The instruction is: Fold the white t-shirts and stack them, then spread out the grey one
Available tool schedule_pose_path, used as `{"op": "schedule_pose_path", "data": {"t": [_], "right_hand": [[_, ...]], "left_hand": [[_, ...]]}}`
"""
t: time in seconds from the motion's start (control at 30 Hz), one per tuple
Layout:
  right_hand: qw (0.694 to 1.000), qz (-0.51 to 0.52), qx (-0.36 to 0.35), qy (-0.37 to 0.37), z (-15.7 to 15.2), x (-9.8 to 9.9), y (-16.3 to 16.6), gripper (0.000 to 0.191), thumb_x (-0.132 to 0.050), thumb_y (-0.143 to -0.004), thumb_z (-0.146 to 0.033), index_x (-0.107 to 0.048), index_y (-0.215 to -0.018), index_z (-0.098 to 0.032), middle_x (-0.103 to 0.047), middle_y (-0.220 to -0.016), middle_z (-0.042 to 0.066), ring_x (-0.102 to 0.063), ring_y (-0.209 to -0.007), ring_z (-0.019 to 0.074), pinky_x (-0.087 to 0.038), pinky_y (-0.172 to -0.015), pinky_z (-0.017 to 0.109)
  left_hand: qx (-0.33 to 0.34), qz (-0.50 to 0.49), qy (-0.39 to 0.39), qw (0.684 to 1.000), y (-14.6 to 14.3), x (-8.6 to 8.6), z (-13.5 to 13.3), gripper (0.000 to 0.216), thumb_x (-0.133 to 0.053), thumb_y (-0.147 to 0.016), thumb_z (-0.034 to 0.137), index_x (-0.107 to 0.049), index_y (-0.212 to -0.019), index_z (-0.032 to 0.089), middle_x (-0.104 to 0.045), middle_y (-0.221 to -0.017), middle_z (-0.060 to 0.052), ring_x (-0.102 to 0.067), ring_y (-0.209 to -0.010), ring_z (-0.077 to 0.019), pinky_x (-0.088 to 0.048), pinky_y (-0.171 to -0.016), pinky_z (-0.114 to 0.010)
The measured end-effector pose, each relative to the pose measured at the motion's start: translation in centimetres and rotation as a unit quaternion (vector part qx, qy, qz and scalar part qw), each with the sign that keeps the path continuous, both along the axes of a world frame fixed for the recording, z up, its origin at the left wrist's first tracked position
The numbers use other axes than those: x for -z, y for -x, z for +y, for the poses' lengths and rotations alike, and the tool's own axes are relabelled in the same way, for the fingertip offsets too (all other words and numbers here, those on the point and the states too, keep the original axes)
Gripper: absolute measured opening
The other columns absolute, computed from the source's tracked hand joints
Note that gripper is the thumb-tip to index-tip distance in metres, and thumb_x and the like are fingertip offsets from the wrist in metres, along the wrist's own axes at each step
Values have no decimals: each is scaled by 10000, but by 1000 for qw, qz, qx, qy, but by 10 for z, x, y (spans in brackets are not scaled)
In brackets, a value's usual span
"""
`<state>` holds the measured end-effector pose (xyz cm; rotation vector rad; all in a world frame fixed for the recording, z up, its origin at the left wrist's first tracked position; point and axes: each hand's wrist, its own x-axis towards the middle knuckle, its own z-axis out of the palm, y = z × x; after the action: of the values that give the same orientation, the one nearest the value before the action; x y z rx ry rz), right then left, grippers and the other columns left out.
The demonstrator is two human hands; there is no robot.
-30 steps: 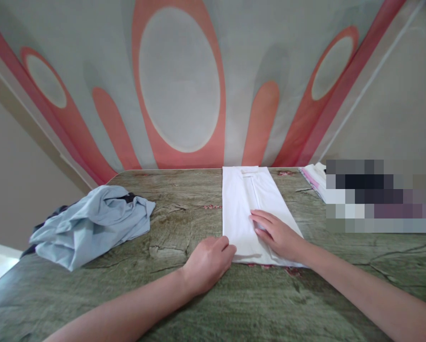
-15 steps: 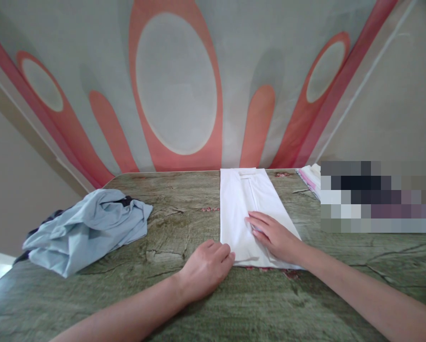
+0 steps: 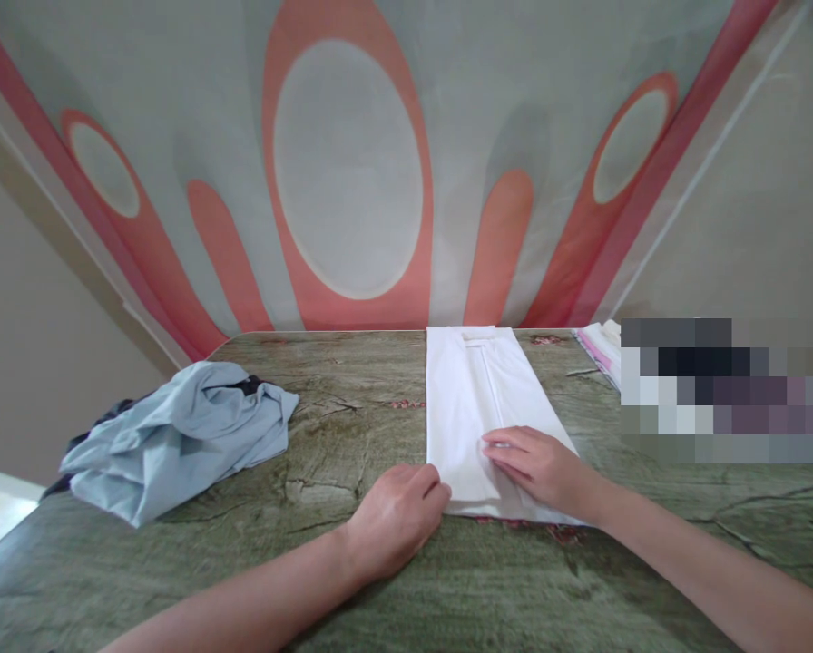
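We have the folded white cloth [image 3: 457,408] flat on the desk [image 3: 352,372]. Our left hand [image 3: 401,519] curls at its near left corner; we cannot tell whether that grip pinches fabric. Our right hand [image 3: 546,472] rests on top, grip loosely open. We judge this as flattening folds; the next move calls for keeping layers aligned.

The tabletop [image 3: 345,372] offers passage between blue garment [image 3: 181,440] and white cloth [image 3: 455,422].

Wood-grain table [image 3: 352,367], grey backdrop [image 3: 467,82] with coral shapes [image 3: 498,249] and pale ovals [image 3: 348,168], plain wall [image 3: 32,317] at left
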<state>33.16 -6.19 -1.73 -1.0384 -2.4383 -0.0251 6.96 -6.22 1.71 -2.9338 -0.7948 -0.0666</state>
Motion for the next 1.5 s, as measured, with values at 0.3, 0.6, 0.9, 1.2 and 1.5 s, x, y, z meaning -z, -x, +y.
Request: {"op": "schedule_pose_path", "data": {"t": [0.3,0.6,0.9,1.2,1.5], "right_hand": [[993,-64,-76,-64,3,-8,2,242,-454,-872,-142,-611,-1056,-153,-631,-1078,104,-563,-1014,194,-488,-845,386],[996,51,-67,20,39,2,-12,272,-463,-856,-162,-619,-1070,-222,-625,-1101,73,-537,-1075,181,-468,-900,389],[997,-12,-68,-40,63,-3,-25,262,-470,-860,-189,-613,-1078,-213,-631,-1088,78,-550,-1047,196,-488,-858,406],[998,12,-69,-6,35,-3,-20,269,-489,-856,-189,-602,-1095,-237,-632,-1083,65,-568,-1012,181,-496,-841,364],[994,72,-74,42,30,-3,-17,330,-563,-786,-182,-601,-1106,-250,-604,-1134,71,-523,-1076,206,-445,-903,408]], "left_hand": [[22,-93,43,995,1,6,12,265,-430,-858,229,-525,-1101,182,-527,-1163,-75,-487,-1053,-213,-393,-900,-359],[-12,-70,53,996,-10,10,39,430,-462,-842,305,-446,-1248,161,-430,-1332,-109,-401,-1212,-212,-295,-1025,-379],[-11,-55,21,998,-30,10,61,263,-481,-847,257,-531,-1085,158,-554,-1145,-90,-506,-1051,-200,-377,-925,-350],[11,-19,-18,1000,-28,0,46,179,-386,-902,235,-528,-819,164,-536,-838,-54,-501,-776,-182,-420,-709,-315],[-52,-54,22,997,-27,2,44,102,-445,-869,248,-513,-877,172,-504,-896,-50,-505,-836,-185,-428,-746,-313]]}}
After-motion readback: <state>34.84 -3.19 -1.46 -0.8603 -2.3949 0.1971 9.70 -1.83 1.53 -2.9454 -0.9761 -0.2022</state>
